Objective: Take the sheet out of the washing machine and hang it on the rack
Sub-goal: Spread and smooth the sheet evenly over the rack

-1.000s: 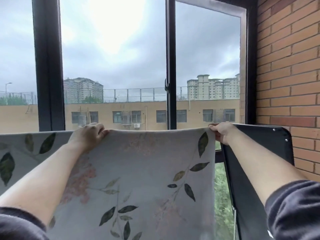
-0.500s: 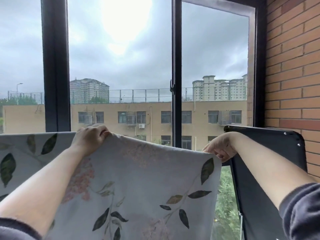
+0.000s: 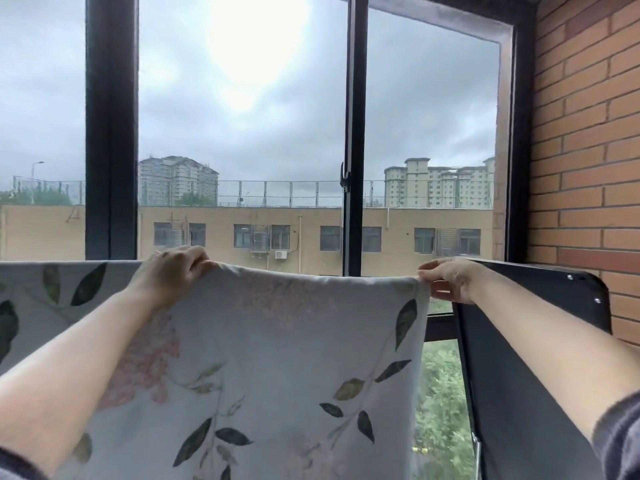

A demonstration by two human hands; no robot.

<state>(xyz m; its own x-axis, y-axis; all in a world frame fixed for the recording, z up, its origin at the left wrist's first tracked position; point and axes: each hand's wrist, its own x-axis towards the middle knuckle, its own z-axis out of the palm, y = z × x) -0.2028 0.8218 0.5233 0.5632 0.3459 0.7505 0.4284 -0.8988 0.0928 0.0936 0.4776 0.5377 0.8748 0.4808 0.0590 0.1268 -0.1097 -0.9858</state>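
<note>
Between the 2 hands, head view: the floral sheet is held up by its top edge in front of the window frame and hangs down below both wrists. The left hand has its fingers curled over the edge in a full grip. The right hand pinches only the top corner, thumb against fingertips, other fingers loosely bent. Left of the left hand the sheet's edge runs level, likely already over the rack, but no bar is visible, so that cannot be confirmed. Just right of the right hand stands a black panel, with a brick wall beyond it.

Risks, judged from this:
- The corner pinch is the weak point. A damp sheet is heavy, and 1 slip would drop that side.
- The edge dips slightly between the hands. If released unevenly, the cloth could bunch or slide off toward the heavier side.
- The corner sits close to the panel's edge and could catch there.
- With the bar hidden behind the cloth, the edge could be laid short and fall back.
</note>
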